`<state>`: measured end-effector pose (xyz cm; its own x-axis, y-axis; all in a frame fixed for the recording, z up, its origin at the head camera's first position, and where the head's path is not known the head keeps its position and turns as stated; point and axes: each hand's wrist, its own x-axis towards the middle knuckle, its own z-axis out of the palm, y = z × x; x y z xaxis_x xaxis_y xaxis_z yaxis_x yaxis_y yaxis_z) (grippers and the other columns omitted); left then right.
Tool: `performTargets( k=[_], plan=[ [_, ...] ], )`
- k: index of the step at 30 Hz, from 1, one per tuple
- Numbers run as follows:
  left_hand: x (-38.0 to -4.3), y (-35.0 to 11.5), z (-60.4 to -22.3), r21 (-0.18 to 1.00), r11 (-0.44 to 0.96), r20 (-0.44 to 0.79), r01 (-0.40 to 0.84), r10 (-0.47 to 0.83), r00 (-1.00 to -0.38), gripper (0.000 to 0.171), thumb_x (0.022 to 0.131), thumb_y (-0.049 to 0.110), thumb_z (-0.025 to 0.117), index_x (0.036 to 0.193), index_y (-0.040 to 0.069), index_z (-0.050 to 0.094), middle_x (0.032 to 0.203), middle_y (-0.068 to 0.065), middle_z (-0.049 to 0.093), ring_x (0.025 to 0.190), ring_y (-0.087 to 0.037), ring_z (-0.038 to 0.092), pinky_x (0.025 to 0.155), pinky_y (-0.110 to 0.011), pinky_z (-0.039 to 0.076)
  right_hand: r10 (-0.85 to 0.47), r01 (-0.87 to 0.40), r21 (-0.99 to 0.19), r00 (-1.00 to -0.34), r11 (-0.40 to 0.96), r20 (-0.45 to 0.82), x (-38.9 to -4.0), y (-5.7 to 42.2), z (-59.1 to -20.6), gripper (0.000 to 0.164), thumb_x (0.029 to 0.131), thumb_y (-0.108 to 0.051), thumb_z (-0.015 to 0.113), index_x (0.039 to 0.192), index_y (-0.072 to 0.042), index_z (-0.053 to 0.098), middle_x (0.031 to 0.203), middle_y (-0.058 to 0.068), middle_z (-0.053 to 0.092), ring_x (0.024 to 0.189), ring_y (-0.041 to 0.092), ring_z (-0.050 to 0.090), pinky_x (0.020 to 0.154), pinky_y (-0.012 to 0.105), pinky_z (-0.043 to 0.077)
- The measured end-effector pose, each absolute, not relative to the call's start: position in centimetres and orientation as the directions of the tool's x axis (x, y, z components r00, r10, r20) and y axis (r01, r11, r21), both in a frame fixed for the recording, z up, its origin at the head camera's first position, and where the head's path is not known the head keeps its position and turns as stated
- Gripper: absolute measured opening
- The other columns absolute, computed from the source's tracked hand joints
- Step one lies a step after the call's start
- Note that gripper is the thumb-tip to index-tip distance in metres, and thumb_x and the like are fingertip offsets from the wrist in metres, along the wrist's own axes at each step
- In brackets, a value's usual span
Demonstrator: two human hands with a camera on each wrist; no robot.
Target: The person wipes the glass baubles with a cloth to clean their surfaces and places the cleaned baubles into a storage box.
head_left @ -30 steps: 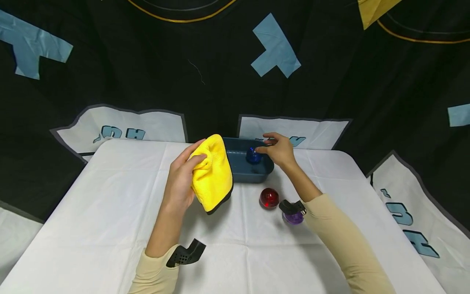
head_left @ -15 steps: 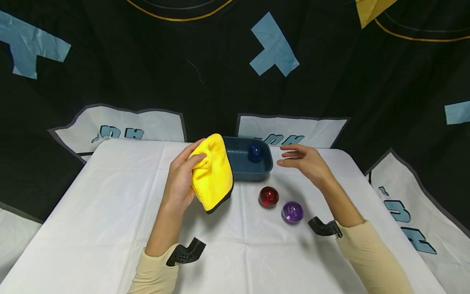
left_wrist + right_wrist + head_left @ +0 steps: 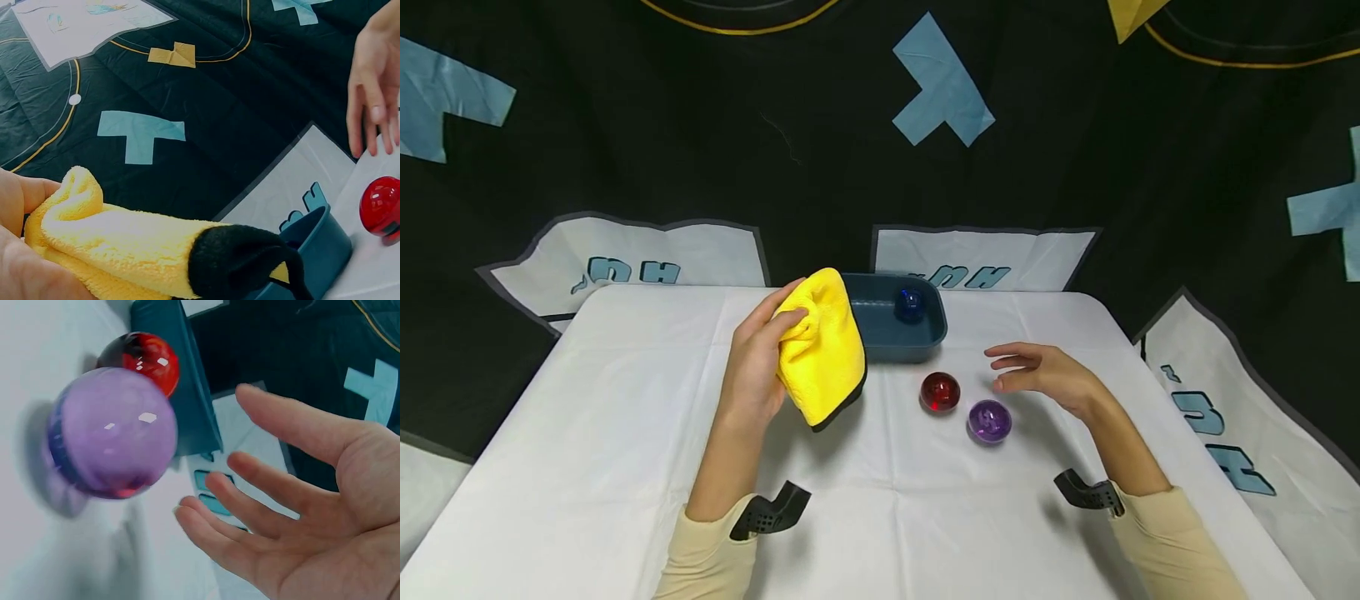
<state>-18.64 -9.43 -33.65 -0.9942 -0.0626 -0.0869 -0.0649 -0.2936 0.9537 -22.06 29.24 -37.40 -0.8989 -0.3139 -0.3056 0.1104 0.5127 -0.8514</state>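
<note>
My left hand [image 3: 756, 367] grips a folded yellow cloth [image 3: 822, 350] with a black edge, held above the table just left of a dark blue-grey bin. In the left wrist view the cloth [image 3: 131, 244] bulges out from between thumb and fingers. Over the table's right side my right hand [image 3: 1054, 377] hovers with spread, relaxed fingers and holds nothing. Nearest to it is a clear purple ball [image 3: 989, 422], which the right wrist view shows apart from the fingers [image 3: 275, 481]. A red ball [image 3: 940, 392] lies just behind and left of the purple one. Inside the bin [image 3: 901, 353] sits a blue ball [image 3: 910, 305].
A white cloth [image 3: 602, 433] covers the table. The bin stands near the table's far edge, in front of a dark hanging backdrop [image 3: 700, 125] with pale blue tape-like patches. A black wrist mount [image 3: 771, 510] sits on the left sleeve, another [image 3: 1087, 490] on the right.
My right hand has let go of the blue ball in the bin, drawn back to the right and come nearer the purple ball. The left hand keeps holding the cloth in place.
</note>
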Motion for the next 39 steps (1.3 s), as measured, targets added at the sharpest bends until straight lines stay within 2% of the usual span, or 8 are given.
performTargets(
  k=[4,9,11,16,20,27,35,39],
  plan=[
    [-18.5,-9.6,-33.6,0.95,-0.308,-0.082,-0.058,-0.065,-0.995,0.043,0.102,0.021,0.054,0.145,0.026,0.055,0.142,-0.003,0.048,0.125,-0.024,0.05,0.097,-0.031,0.054,-0.385,0.13,-0.86,-0.854,0.493,-0.35,-22.1,29.8,-38.5,0.071,0.087,-0.021,0.077,0.148,0.0,0.047,0.149,0.025,0.05,0.136,0.041,0.05,0.108,0.04,0.047],
    [-18.6,-9.7,-33.9,0.949,-0.311,-0.079,-0.055,-0.064,-0.995,0.043,0.102,0.021,0.053,0.145,0.025,0.054,0.142,-0.002,0.048,0.125,-0.024,0.049,0.099,-0.032,0.053,-0.468,0.121,-0.863,-0.799,0.491,-0.378,-21.9,30.3,-39.2,0.074,0.085,-0.018,0.078,0.149,0.001,0.046,0.152,0.026,0.047,0.137,0.044,0.049,0.113,0.055,0.04],
    [-18.7,-9.7,-34.0,0.949,-0.31,-0.08,-0.056,-0.064,-0.995,0.043,0.102,0.021,0.054,0.145,0.026,0.054,0.142,-0.002,0.048,0.125,-0.024,0.049,0.098,-0.032,0.053,-0.488,0.127,-0.859,-0.777,0.496,-0.397,-21.9,30.4,-39.4,0.075,0.084,-0.017,0.079,0.149,-0.001,0.046,0.153,0.025,0.046,0.139,0.044,0.047,0.113,0.055,0.04],
    [-18.7,-9.6,-34.1,0.951,-0.304,-0.083,-0.061,-0.062,-0.995,0.043,0.102,0.021,0.054,0.145,0.027,0.054,0.142,-0.002,0.048,0.125,-0.025,0.05,0.096,-0.03,0.055,-0.534,0.123,-0.847,-0.726,0.517,-0.432,-22.1,30.3,-40.2,0.076,0.08,-0.016,0.082,0.148,-0.005,0.05,0.153,0.021,0.047,0.141,0.044,0.042,0.112,0.051,0.042],
    [-18.7,-9.5,-34.0,0.952,-0.3,-0.081,-0.06,-0.057,-0.995,0.044,0.102,0.02,0.053,0.145,0.027,0.054,0.143,-0.002,0.048,0.125,-0.025,0.051,0.095,-0.03,0.056,-0.567,0.102,-0.851,-0.704,0.516,-0.428,-22.2,30.2,-40.6,0.074,0.077,-0.014,0.084,0.144,-0.002,0.054,0.149,0.019,0.052,0.139,0.038,0.046,0.112,0.044,0.042],
    [-18.7,-9.3,-33.9,0.954,-0.293,-0.083,-0.063,-0.056,-0.995,0.044,0.102,0.02,0.053,0.145,0.028,0.055,0.143,-0.002,0.048,0.124,-0.025,0.05,0.095,-0.03,0.056,-0.557,0.084,-0.85,-0.721,0.521,-0.412,-22.3,30.1,-40.9,0.065,0.074,-0.009,0.085,0.134,0.001,0.062,0.137,0.016,0.063,0.131,0.029,0.053,0.108,0.034,0.041],
    [-18.8,-9.1,-34.0,0.955,-0.286,-0.098,-0.079,-0.053,-0.994,0.043,0.102,0.021,0.054,0.145,0.028,0.054,0.143,-0.002,0.048,0.124,-0.025,0.05,0.096,-0.03,0.055,-0.512,0.119,-0.855,-0.755,0.505,-0.408,-22.3,29.8,-41.0,0.06,0.073,-0.006,0.084,0.129,0.004,0.064,0.117,0.015,0.072,0.105,0.021,0.06,0.088,0.03,0.054],
    [-18.8,-8.9,-34.0,0.955,-0.284,-0.103,-0.084,-0.05,-0.993,0.043,0.102,0.021,0.054,0.144,0.028,0.055,0.142,-0.003,0.047,0.124,-0.025,0.049,0.095,-0.031,0.055,-0.497,0.136,-0.855,-0.763,0.5,-0.413,-22.3,29.8,-40.8,0.059,0.076,-0.007,0.083,0.129,0.006,0.063,0.106,0.012,0.074,0.1,0.019,0.061,0.085,0.031,0.056]
  ],
)
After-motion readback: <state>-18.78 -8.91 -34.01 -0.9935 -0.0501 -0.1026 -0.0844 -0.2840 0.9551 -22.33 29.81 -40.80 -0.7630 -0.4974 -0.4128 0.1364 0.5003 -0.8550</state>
